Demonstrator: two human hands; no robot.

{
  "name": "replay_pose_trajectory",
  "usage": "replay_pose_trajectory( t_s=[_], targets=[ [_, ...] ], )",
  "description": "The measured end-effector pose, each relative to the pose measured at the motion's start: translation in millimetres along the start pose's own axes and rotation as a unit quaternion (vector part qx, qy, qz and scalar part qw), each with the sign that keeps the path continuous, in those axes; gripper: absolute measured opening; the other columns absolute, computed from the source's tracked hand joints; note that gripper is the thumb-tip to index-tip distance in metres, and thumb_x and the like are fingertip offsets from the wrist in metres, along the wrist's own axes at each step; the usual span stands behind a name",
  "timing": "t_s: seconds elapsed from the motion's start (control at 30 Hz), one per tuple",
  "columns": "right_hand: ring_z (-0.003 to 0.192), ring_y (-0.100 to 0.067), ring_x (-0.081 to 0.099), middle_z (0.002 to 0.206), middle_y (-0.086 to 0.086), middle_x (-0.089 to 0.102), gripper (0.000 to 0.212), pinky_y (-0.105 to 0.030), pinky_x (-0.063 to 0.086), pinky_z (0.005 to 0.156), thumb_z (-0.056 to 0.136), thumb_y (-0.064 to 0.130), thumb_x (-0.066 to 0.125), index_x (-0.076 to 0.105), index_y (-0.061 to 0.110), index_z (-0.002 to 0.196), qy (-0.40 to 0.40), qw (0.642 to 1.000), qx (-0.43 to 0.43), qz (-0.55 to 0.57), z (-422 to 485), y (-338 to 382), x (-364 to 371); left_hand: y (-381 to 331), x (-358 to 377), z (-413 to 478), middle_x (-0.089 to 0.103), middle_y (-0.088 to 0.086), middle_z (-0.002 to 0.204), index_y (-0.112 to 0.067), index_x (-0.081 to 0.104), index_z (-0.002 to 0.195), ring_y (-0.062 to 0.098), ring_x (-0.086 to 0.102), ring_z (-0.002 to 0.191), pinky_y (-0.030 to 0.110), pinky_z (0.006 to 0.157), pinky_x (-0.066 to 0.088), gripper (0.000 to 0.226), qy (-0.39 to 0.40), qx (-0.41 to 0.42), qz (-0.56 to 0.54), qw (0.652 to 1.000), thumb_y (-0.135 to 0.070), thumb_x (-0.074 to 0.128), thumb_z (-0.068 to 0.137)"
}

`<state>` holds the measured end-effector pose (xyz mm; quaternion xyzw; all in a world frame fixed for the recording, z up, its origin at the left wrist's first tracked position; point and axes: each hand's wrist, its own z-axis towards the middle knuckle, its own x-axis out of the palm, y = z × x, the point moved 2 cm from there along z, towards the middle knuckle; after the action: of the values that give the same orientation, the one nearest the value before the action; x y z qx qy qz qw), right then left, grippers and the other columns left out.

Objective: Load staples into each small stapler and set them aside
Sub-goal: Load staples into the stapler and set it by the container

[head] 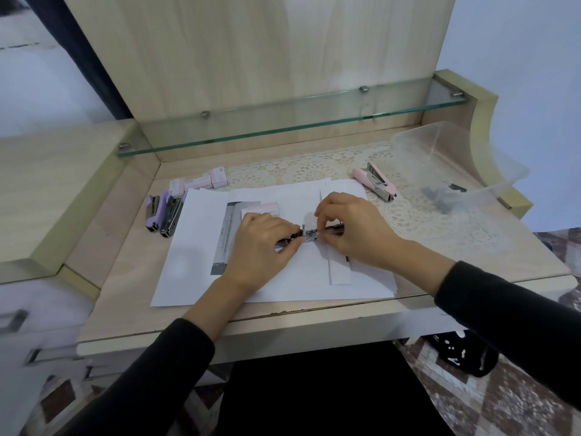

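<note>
A small stapler (309,234) lies opened flat on the white paper (201,262) at the desk's middle, its metal channel showing between my hands. My left hand (261,243) grips its left end with curled fingers. My right hand (352,228) holds the right end and pinches at the metal middle. A pink staple box (261,209) sits just behind my left hand. A purple stapler (154,212) and a dark one (171,215) lie opened at the left. A pink stapler (375,180) lies opened at the back right.
Several small pink-and-white staple boxes (201,182) stand at the back left. A clear plastic tub (456,165) with dark items inside sits at the right on a lace mat (314,168). A glass shelf (283,121) runs above the back of the desk.
</note>
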<state>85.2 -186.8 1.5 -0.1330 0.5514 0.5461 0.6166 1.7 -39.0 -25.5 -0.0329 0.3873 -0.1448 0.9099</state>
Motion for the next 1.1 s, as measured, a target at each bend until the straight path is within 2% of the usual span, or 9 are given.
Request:
replay_pose_trajectory(
  t_s=[0.1,0.2,0.33,0.47,0.7,0.8,0.9,0.97,1.1],
  targets=[
    [0.100,-0.018,0.055,0.113,-0.002,0.061,0.009,-0.023,0.037,0.073,0.081,0.010,0.063,0.071,0.006,0.084,0.013,0.999,0.014,-0.026,0,-1,1,0,0,0,0.071,-0.003,0.074,-0.012,0.070,0.073,0.007,0.050,0.073,0.030,0.071,0.036,0.024,0.003,0.005,0.005,1.000,-0.031,0.057,0.079],
    [0.102,-0.018,0.052,0.115,-0.001,0.060,0.012,-0.022,0.038,0.077,0.083,0.007,0.058,0.070,0.003,0.085,0.037,0.999,0.014,-0.025,3,0,2,-1,0,0,0.071,-0.003,0.074,-0.012,0.070,0.073,0.008,0.050,0.074,0.029,0.071,0.036,0.025,0.002,0.008,0.007,1.000,-0.032,0.057,0.079],
    [0.087,-0.013,0.051,0.108,-0.004,0.063,0.008,-0.021,0.044,0.077,0.079,0.001,0.061,0.069,0.000,0.077,0.058,0.995,0.053,0.057,8,0,0,-1,-1,0,0.071,-0.003,0.074,-0.012,0.070,0.073,0.008,0.050,0.074,0.030,0.071,0.035,0.025,0.001,0.007,0.006,1.000,-0.032,0.057,0.080],
    [0.081,-0.010,0.051,0.104,-0.003,0.064,0.010,-0.008,0.040,0.066,0.078,-0.001,0.061,0.068,0.001,0.072,0.069,0.988,0.088,0.110,10,-3,-2,0,0,0,0.070,-0.003,0.073,-0.012,0.070,0.073,0.008,0.050,0.073,0.029,0.071,0.035,0.024,0.001,0.008,0.010,1.000,-0.031,0.056,0.080],
    [0.081,-0.014,0.050,0.100,-0.008,0.061,0.011,-0.019,0.041,0.073,0.080,-0.005,0.055,0.062,0.002,0.075,0.056,0.994,0.048,0.075,8,2,3,-1,0,0,0.071,-0.003,0.073,-0.012,0.070,0.073,0.008,0.050,0.074,0.029,0.071,0.035,0.024,-0.010,0.007,0.005,1.000,-0.031,0.057,0.079],
    [0.085,-0.022,0.053,0.097,-0.012,0.060,0.008,-0.026,0.043,0.074,0.079,-0.005,0.055,0.061,0.001,0.077,0.062,0.997,0.009,0.036,8,5,4,0,0,0,0.071,-0.003,0.073,-0.012,0.070,0.073,0.008,0.050,0.073,0.029,0.071,0.035,0.024,-0.009,0.006,0.004,1.000,-0.031,0.057,0.080],
    [0.078,-0.021,0.055,0.091,-0.005,0.058,0.009,-0.035,0.048,0.074,0.078,-0.002,0.058,0.062,0.006,0.080,0.059,0.997,0.018,0.052,6,4,0,0,0,-1,0.070,-0.003,0.073,-0.012,0.070,0.073,0.008,0.050,0.073,0.030,0.070,0.035,0.024,-0.007,0.004,0.003,1.000,-0.031,0.057,0.079],
    [0.076,-0.017,0.056,0.090,0.001,0.057,0.009,-0.032,0.048,0.073,0.080,0.005,0.062,0.064,0.010,0.088,0.047,0.996,0.049,0.063,6,0,-5,-1,-2,0,0.070,-0.003,0.074,-0.012,0.070,0.074,0.008,0.051,0.073,0.031,0.071,0.036,0.021,-0.014,0.006,0.005,1.000,-0.029,0.058,0.079],
    [0.065,0.001,0.050,0.078,0.007,0.062,0.012,-0.008,0.038,0.064,0.085,0.010,0.059,0.069,0.009,0.092,0.070,0.987,0.105,0.095,7,-10,-17,-2,-8,-1,0.069,-0.004,0.074,-0.012,0.070,0.076,0.010,0.053,0.074,0.030,0.071,0.039,0.011,-0.061,0.023,0.022,0.998,-0.019,0.061,0.078]
  ],
)
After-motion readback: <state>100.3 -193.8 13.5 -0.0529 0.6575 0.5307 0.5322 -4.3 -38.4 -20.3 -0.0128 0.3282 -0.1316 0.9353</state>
